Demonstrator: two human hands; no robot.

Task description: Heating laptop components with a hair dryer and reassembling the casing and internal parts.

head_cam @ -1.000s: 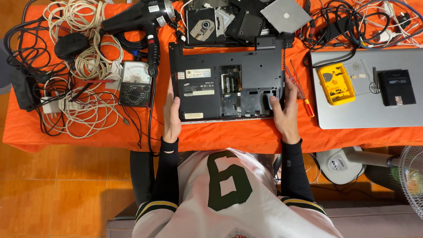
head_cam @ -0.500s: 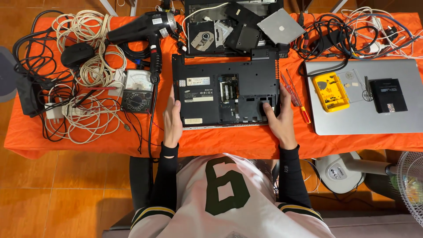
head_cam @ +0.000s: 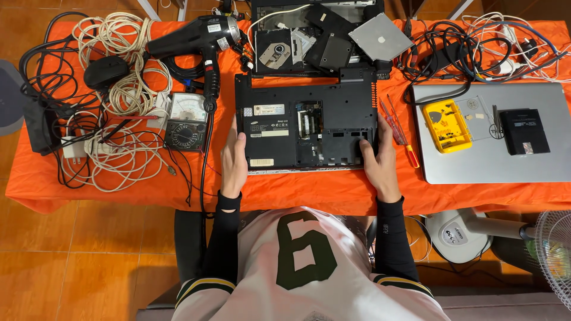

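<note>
Black, upturned laptop base (head_cam: 306, 126) lies mid-desk (head_cam: 309, 190) on orange cloth, gripped at both ends: left hand (head_cam: 233, 161) flat along its left edge, right hand (head_cam: 378, 160) curled over its right corner. Screwdrivers (head_cam: 399, 132) lie just right; a multimeter (head_cam: 185, 121) sits left.

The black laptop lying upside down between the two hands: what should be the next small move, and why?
Probably reach the right hand to the red screwdrivers lying just beside it. The black laptop lies bottom up with its bays already open, and the left hand grips its left edge, so it is steadied. Whether any screws remain is too small to tell, so this is only a guess.
</note>
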